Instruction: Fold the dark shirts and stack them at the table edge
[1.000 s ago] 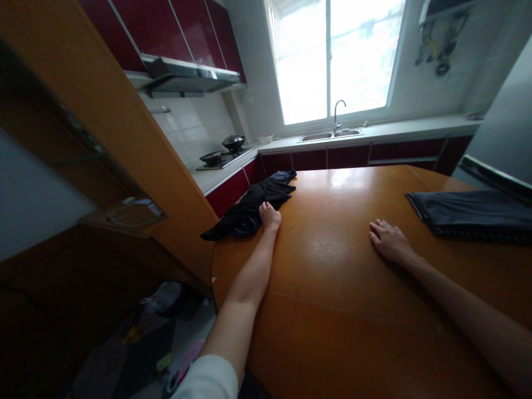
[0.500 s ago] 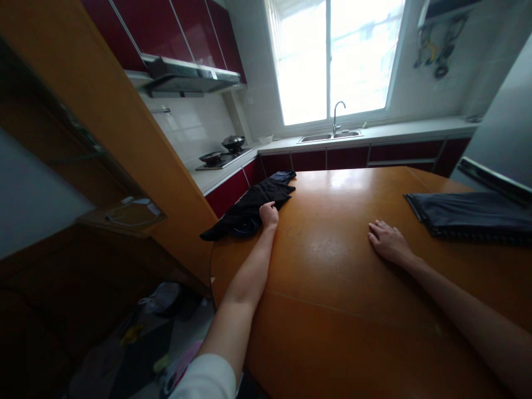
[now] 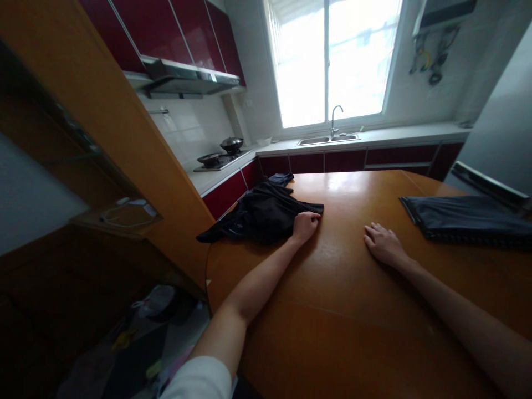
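Observation:
My left hand (image 3: 306,226) is closed on the edge of a black garment (image 3: 266,213), whose gripped part stretches right across the tabletop. The garment lies rumpled at the table's left side, one corner reaching over the rim; its exact kind cannot be made out. Behind it sits a dark bluish piece of cloth (image 3: 281,178), partly covered. Flat on the wooden table (image 3: 344,282), my right hand (image 3: 384,244) rests with its fingers stretched out and holds nothing. To the right of that hand lies a folded dark grey cloth item (image 3: 465,215) with a black edge.
A wooden partition (image 3: 166,160) rises beside the table's left edge. Beyond the table are a stove with pans (image 3: 231,145), a sink (image 3: 313,141) and a faucet (image 3: 333,119) below the window. Bags and other things (image 3: 155,302) lie on the floor at lower left.
My left hand has moved right, drawing a part of the black garment with it, so the cloth spreads further over the table. My right hand stays in place. The view has shifted slightly.

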Demonstrator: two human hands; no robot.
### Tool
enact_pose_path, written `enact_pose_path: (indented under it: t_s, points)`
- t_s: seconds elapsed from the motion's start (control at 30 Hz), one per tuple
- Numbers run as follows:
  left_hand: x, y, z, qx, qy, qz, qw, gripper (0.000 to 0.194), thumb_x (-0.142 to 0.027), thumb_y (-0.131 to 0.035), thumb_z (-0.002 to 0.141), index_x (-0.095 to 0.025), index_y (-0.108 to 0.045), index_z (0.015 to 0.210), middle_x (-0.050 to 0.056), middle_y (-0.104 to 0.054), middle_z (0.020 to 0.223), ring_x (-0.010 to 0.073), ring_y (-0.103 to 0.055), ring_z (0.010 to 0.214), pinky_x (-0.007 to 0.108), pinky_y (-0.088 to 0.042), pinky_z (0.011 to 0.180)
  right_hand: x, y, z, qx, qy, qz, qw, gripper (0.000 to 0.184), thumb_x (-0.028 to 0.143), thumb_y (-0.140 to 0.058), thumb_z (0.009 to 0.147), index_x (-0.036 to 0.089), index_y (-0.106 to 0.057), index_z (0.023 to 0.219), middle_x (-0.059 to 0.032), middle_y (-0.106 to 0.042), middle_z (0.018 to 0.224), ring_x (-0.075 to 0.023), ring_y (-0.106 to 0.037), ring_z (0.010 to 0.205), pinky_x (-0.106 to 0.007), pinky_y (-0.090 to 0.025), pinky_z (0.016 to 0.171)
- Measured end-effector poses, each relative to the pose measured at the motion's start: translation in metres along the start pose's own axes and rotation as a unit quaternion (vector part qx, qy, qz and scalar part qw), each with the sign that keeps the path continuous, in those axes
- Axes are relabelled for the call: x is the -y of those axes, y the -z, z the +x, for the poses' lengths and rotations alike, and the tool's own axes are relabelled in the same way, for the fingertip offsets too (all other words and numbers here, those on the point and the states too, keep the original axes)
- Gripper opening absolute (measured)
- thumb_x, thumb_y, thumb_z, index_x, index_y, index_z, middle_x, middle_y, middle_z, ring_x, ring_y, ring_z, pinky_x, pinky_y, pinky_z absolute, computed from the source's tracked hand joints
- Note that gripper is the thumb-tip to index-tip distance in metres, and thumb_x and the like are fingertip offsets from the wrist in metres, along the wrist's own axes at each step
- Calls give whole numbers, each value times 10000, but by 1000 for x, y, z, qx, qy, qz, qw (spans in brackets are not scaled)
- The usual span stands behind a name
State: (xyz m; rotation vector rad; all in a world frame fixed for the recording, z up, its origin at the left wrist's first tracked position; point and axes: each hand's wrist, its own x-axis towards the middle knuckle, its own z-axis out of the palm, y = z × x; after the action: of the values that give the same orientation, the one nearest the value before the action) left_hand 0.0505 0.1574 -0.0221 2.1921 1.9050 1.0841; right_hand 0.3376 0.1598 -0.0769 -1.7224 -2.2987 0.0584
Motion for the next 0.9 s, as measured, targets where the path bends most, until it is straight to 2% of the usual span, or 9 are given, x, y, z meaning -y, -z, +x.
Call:
enact_pose_path:
  t_s: [0.13, 0.27, 0.4, 0.47, 0.53, 0.6, 0.7, 0.8, 0.9]
  points:
    - [-31, -18, -19, 69, -77, -24, 994, 311, -93, -597, 853, -231, -811, 1032, 25, -785, 1071, 167, -725, 971, 268, -539, 950, 1, 1, 0, -5, 3, 4, 1000, 537, 389, -346, 1004, 131, -552, 1427, -179, -442, 1566, -312, -379, 1462, -531, -303, 1167]
    - [-45, -20, -28, 129, -112, 9, 985, 321, -97, -556, 880, -214, -806, 1045, 50, -774, 1073, 191, -711, 962, 305, -543, 953, 2, 2, 0, -8, 2, 6, 1000, 527, 387, -361, 1000, 140, -555, 1424, -182, -451, 1559, -309, -390, 1456, -522, -312, 1162]
    - [-55, -14, -30, 104, -133, 78, 982, 355, -123, -547, 918, -207, -731, 1209, 83, -720, 1192, 228, -639, 1106, 352, -498, 1020, 6, 5, -1, -7, -4, 17, 1000, 516, 365, -370, 1002, 125, -557, 1418, -196, -444, 1560, -316, -379, 1461, -533, -300, 1167]
    - [-61, -15, -31, 82, -130, 112, 982, 518, -196, -626, 906, -235, -575, 1419, 109, -615, 1377, 271, -569, 1225, 394, -488, 1024, 7, 6, -1, -4, -8, 24, 1000, 514, 358, -374, 1003, 120, -550, 1424, -195, -434, 1567, -315, -369, 1467, -535, -288, 1174]
    - [-69, -21, -28, 98, -95, 124, 983, 642, -253, -674, 895, -273, -469, 1503, 132, -552, 1445, 301, -543, 1265, 416, -494, 1000, 8, 8, -1, 3, -10, 28, 1000, 515, 359, -374, 1005, 120, -545, 1428, -188, -423, 1577, -313, -356, 1474, -537, -278, 1180]
    - [-76, -32, -19, 131, -44, 116, 983, 463, -252, -649, 920, -242, -608, 1380, 160, -628, 1328, 305, -594, 1204, 411, -508, 959, 9, 10, -1, 8, -11, 30, 999, 519, 361, -372, 1008, 116, -541, 1433, -184, -413, 1583, -316, -351, 1477, -538, -273, 1184]
    - [-79, -41, 12, 147, 10, 89, 985, 160, -225, -649, 921, -148, -785, 954, 164, -736, 1003, 275, -694, 984, 353, -536, 850, 7, 13, -3, 11, -9, 33, 999, 526, 364, -368, 1011, 115, -531, 1444, -182, -413, 1584, -314, -349, 1480, -532, -270, 1188]
    - [-64, -17, 58, 110, 45, 57, 991, 148, -219, -711, 882, -129, -778, 785, 98, -745, 802, 208, -702, 781, 282, -533, 752, 4, 14, -4, 12, 0, 33, 999, 522, 368, -365, 1012, 124, -536, 1441, -172, -421, 1582, -301, -358, 1478, -510, -279, 1190]
    - [-26, 48, 95, 3, 92, 38, 995, 218, -251, -624, 962, -88, -763, 923, 84, -747, 860, 192, -685, 801, 295, -542, 765, 1, 13, -4, 5, 7, 32, 999, 504, 368, -374, 1006, 147, -559, 1420, -157, -442, 1572, -291, -382, 1466, -494, -297, 1183]
